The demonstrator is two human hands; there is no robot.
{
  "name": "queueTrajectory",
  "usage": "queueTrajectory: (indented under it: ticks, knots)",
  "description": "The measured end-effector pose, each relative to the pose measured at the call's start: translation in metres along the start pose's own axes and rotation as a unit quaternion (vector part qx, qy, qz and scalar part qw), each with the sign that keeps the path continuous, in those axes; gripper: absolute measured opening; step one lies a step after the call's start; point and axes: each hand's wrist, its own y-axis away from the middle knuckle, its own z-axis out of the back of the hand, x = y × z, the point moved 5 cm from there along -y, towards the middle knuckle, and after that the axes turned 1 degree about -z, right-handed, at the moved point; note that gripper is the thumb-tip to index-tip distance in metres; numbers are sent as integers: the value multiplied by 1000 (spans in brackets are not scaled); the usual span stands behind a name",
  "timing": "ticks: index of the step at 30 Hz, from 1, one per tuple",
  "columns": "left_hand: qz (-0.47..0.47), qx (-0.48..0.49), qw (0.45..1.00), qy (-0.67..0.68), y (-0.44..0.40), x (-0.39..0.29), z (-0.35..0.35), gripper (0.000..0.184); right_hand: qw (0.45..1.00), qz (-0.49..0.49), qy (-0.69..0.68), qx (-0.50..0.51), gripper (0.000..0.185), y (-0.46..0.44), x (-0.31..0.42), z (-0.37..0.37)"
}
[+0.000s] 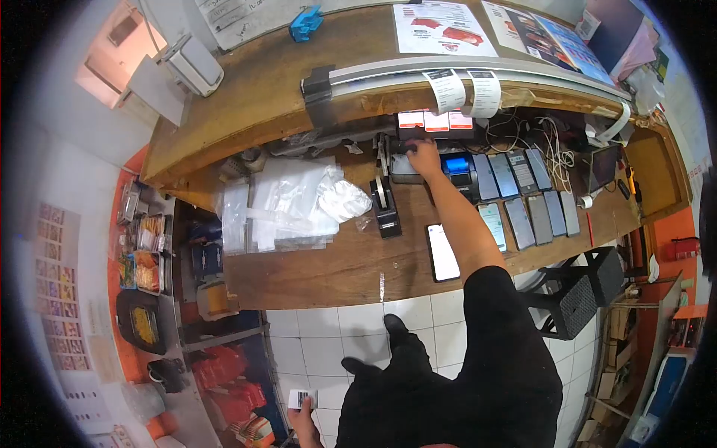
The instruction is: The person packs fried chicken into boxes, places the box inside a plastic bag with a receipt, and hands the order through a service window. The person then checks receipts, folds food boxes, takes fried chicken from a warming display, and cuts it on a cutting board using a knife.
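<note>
Low at the left, my left hand (302, 424) is closed on a small white printed slip (303, 399) with black marks. My right hand (425, 158) reaches to the back of the wooden desk, fingers curled above a grey box-like item (407, 178); what they grip, if anything, is too small to make out. Just right of that hand sits a small black printer-like device (459, 176) with a blue lit top. A black tape dispenser (386, 209) stands to its left. Nearer me lies a phone with a white screen (445, 252), under the line of my right forearm.
Several phones (520, 222) lie in two rows at the right. Clear plastic bags (291, 201) are piled at the left. White cables (554, 153) tangle at the back. A raised wooden shelf (254, 89) overhangs the desk, with paper slips (485, 93) hanging down. Black stools (571, 306) stand at the right.
</note>
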Motion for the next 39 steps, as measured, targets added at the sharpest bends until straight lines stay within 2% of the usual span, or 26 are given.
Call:
queueTrajectory:
  ticks: [4,7,9,13,15,16,17,18,19,20,23,24,25,26,27,28,30,32,34,36,37,38,39]
  knots:
    - [-2,5,999,-35,-2,2,12,32,998,-26,-5,-56,28,-5,-3,-3]
    - [3,-23,997,-78,-10,-6,16,31,997,6,-34,-67,27,-6,-7,-4]
    - [-13,7,1000,-24,-17,-11,11,30,998,1,24,-59,26,-11,-13,-14]
    - [-44,21,998,-41,-17,-26,5,29,999,-26,-19,-42,25,-12,-18,-14]
    - [-14,-5,999,-51,-18,-22,10,29,996,-85,-33,22,25,-11,-15,-8]
    - [-17,-4,999,-44,-20,-19,11,29,996,-79,-32,18,25,-13,-16,-8]
    - [-24,12,999,-45,-20,-16,14,29,999,-12,-25,-30,28,-12,-14,-6]
    - [-31,26,998,-46,-20,-11,23,29,995,57,-19,-77,32,-12,-12,-4]
    - [-37,31,998,-51,-33,12,44,30,999,15,-10,-27,33,-15,-13,-6]
    - [-39,26,998,-45,-34,33,69,30,999,22,-14,-27,33,-17,-13,-8]
    - [-64,-17,992,-105,-32,97,130,30,995,-64,-53,55,24,-33,-40,-33]
    - [-75,-35,989,-125,-34,110,141,32,995,-59,-58,54,25,-34,-39,-33]
    - [-85,-53,984,-145,-37,114,145,34,995,-53,-64,54,26,-36,-37,-33]
    - [-90,-59,984,-139,-34,115,149,34,994,-5,-105,21,26,-31,-28,-23]
    - [-81,-45,993,-76,-23,117,157,33,996,-4,-87,17,26,-32,-23,-20]
    - [-70,-33,997,-13,-11,113,160,32,998,-7,-68,14,26,-32,-24,-19]
    - [-43,-40,998,-9,1,103,158,32,994,-67,-92,5,25,-26,-14,-11]
    - [-28,-45,998,-15,4,95,148,31,975,-12,-150,-165,22,-9,4,-5]
    - [-20,-35,999,-22,4,87,135,31,965,-6,-207,-160,19,33,38,14]
    - [-18,-20,999,-22,4,77,120,31,914,-14,-340,-222,16,99,90,30]
    - [-20,-9,1000,-20,4,71,111,31,919,-14,-347,-188,13,140,113,27]
    - [-23,2,1000,-17,5,64,102,31,876,-88,-453,-138,11,187,148,23]
    - [-28,14,999,-13,7,59,96,31,880,-74,-462,-76,13,238,175,-2]
